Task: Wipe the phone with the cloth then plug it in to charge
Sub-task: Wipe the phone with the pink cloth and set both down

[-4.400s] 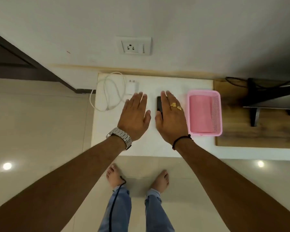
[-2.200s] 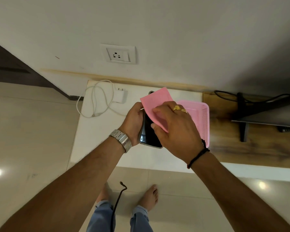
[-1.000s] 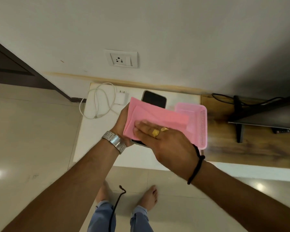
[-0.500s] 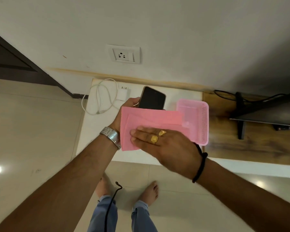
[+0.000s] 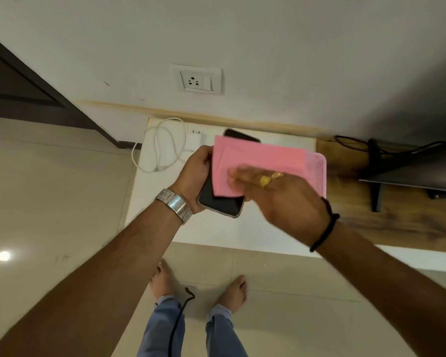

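Phone [image 5: 220, 202] is what I'm cleaning right now, up in the air over the white table [image 5: 216, 233]. Going left to right: the charger cable [image 5: 160, 148] is lying coiled at the table's far left corner, with the white adapter [image 5: 195, 140] just beside it, not plugged into anything. The wall socket [image 5: 196, 79] is sitting empty above them.

Next over, my left hand [image 5: 193, 173] is gripping the phone by its left edge, fingers wrapped behind it and thumb clamped on the side. Screen is facing me, near end tilted down.

On top of that I'm pressing the pink cloth [image 5: 258, 161] onto the glass with my right hand [image 5: 281, 197], fingers flat and close together, pinning the cloth against the screen. It's covering most of the upper half, with the top corner and the near end of the phone peeking out.

Behind my right hand the pink basket [image 5: 319, 171] is sitting on the table, mostly hidden.

Tips for doing this bit properly, I reckon: keep the left grip firm so the phone isn't sliding out, use flat fingers with light, even pressure, and run the strokes the full length so that uncovered near end gets done too. Probably worth flipping it for the back before going for the cable.
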